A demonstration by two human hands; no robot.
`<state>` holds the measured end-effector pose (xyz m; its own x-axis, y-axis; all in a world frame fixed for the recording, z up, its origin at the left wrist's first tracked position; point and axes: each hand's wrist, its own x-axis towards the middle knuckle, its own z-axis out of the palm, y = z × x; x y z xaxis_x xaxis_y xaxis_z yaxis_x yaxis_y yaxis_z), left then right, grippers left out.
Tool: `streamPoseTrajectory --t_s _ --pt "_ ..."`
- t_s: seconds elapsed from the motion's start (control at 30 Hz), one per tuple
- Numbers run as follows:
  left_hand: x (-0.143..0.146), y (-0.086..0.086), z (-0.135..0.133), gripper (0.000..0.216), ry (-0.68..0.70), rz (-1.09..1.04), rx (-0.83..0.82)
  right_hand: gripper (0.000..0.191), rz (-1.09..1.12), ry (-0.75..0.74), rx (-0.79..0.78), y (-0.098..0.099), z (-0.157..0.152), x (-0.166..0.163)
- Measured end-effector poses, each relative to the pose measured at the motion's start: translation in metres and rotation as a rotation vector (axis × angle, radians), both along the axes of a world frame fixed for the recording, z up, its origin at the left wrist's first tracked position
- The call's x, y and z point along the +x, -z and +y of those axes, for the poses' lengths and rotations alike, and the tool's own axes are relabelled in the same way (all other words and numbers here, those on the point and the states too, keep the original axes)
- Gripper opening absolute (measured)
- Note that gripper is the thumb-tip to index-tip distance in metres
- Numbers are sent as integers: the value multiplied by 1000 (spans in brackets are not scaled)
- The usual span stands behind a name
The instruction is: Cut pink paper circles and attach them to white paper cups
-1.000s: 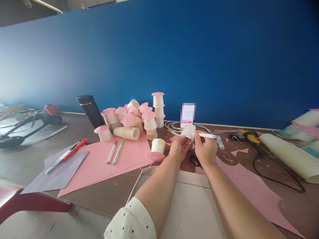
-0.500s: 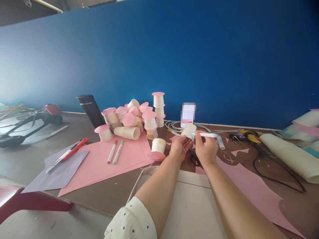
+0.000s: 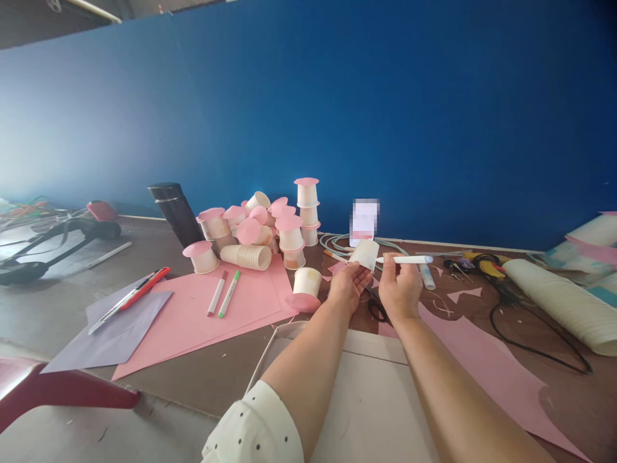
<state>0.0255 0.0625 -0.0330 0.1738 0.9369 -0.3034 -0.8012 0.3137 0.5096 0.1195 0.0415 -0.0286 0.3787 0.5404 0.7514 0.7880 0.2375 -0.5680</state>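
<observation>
Currently | my left hand [image 3: 348, 283] is cradling a bare paper cup [image 3: 365, 253] | my right hand [image 3: 398, 286] is gripping the pen [image 3: 407, 260] beside it | capped cups [image 3: 260, 225] are piling at the bench's back edge; this one is lacking its pink top.

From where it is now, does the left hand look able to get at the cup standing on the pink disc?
Probably yes. The cup on the pink disc stands just beside the left hand, nothing between, but that hand already holds a paper cup.

We faced a deep blue wall [image 3: 385, 116], paler with light at its left. Below it ran the brown tabletop [image 3: 159, 241]. A red chair [image 3: 43, 389] stood nearest us.
</observation>
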Motion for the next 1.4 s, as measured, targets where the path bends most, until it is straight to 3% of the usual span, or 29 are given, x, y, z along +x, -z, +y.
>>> streamPoseTrajectory --t_s 0.3,1.4 --pt "0 1 -1 7 5 12 22 29 -16 -40 -73 2 0 -1" --pt "2 3 0 7 -4 51 28 29 -99 -91 -19 5 0 -2"
